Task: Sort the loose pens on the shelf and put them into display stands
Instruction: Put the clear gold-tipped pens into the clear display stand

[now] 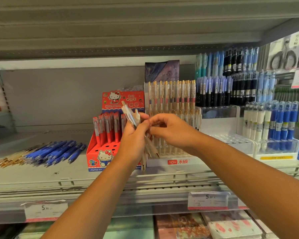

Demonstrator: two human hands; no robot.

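Observation:
My left hand [134,135] grips a bundle of clear pens with gold tips [149,147], tips pointing down, in front of the shelf's middle. My right hand [169,129] meets it from the right, its fingertips pinching at the top of the bundle. Behind them stands a clear display stand [176,161] with a red label, holding rows of clear gold-clipped pens. A loose pile of blue pens [57,152] and gold-tipped clear pens [10,158] lies on the shelf [41,173] at the left.
A red cartoon-cat box [100,157] with red pens stands left of my hands. Stands of blue, black and white pens [269,125] fill the right side. A wire rail [162,180] runs along the shelf's front edge, price tags below it.

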